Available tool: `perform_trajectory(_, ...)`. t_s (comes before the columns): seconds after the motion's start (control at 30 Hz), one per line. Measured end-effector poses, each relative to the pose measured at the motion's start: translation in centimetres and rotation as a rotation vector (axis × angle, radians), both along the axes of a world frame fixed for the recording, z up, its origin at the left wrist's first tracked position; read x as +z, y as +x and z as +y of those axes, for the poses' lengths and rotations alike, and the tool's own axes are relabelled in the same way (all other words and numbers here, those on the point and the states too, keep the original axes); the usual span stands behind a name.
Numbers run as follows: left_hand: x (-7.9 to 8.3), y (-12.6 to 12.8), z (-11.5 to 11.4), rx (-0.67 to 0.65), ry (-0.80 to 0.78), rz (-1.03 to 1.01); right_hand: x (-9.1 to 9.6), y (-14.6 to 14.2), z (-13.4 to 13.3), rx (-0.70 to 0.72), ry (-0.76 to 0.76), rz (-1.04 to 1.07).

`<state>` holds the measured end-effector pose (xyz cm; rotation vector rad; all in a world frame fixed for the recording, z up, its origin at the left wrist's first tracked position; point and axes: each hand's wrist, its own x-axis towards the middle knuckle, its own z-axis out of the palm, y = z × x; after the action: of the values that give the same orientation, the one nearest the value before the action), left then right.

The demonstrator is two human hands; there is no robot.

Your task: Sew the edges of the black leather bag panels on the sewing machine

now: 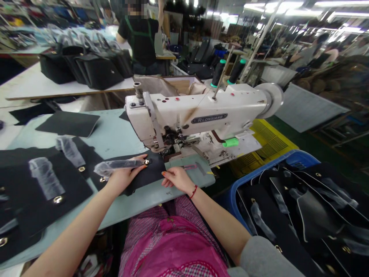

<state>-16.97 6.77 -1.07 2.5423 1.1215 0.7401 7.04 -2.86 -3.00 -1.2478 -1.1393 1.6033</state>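
Observation:
My left hand [123, 176] lies on a black bag panel [154, 167] under the sewing machine's head, its fingers stretched out and apart near a gold-coloured ring [147, 162]. Beside those fingers runs a handle wrapped in clear plastic [115, 166], fixed to the panel. At the panel's right edge, my right hand [178, 179] is closed in a pinch, thumb against fingers, with the edge at its fingertips. The white sewing machine [178, 111] stands just beyond both hands. Its needle and presser foot area sits over the panel's far right corner.
More black panels with wrapped handles [37, 188] lie at left. A flat dark piece [69, 124] is behind them. On my right, a blue bin [239, 184] holds several panels. Black bags [98, 69] stand on a rear table near a person [141, 38]. Thread spools [218, 73] rise behind the machine.

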Motion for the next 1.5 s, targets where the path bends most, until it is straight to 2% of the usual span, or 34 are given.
perform_trajectory(0.13, -0.3, 0.3, -0.4, -0.049, 0.087, 0.007, -1.3, -0.2, -0.2, -0.072, 0.106, -0.124)
perform_trajectory(0.37, -0.2, 0.4, -0.6, -0.082, 0.163, 0.046, -0.6, 0.5, -0.3, -0.049, 0.101, -0.121)
perform_trajectory(0.67, 0.7, 0.6, -0.4, -0.082, 0.112, 0.147, 0.2, 0.5, -0.2, -0.024, 0.061, -0.112)
perform_trajectory(0.97, 1.1, 0.6, 0.5, -0.006, 0.002, 0.076, 0.7, 0.7, 0.8, -0.006, 0.053, -0.072)
perform_trajectory(1.1, 1.5, 0.5, 1.3, 0.048, -0.024, 0.085, 1.0, 0.6, 1.5, 0.002, 0.041, -0.043)
perform_trajectory(1.3, 1.3, 0.0, 3.3, 0.033, -0.053, 0.169, 1.3, 0.6, 2.5, 0.016, 0.042, -0.024)
perform_trajectory(1.5, 1.9, 0.1, 4.6, 0.139, -0.243, 0.264, 1.9, 0.5, 3.5, 0.011, 0.028, -0.047)
